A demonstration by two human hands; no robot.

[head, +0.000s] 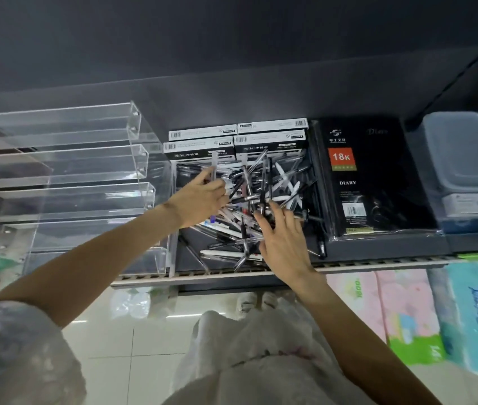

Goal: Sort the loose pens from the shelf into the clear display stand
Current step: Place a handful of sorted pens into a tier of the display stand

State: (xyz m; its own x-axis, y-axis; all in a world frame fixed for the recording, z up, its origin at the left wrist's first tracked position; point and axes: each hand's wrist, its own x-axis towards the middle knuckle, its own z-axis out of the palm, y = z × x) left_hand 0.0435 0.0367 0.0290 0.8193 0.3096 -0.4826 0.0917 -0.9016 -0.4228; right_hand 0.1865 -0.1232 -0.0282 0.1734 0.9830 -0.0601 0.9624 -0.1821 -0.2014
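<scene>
Pens (246,200) heaped loose on shelf (261,271), right of clear display stand (65,182). Left hand (199,200) on heap, grip unclear. Right hand (283,238) spread flat, fingers wide, touching pens. Boxes (237,141) behind heap, diary (369,176) right.

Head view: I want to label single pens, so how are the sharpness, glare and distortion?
Head view: soft overall; the pen pile blends into a tangle, the left hand and right hand slightly blurred; pale glare along the clear display stand; the wide lens bends the shelf edge.
</scene>
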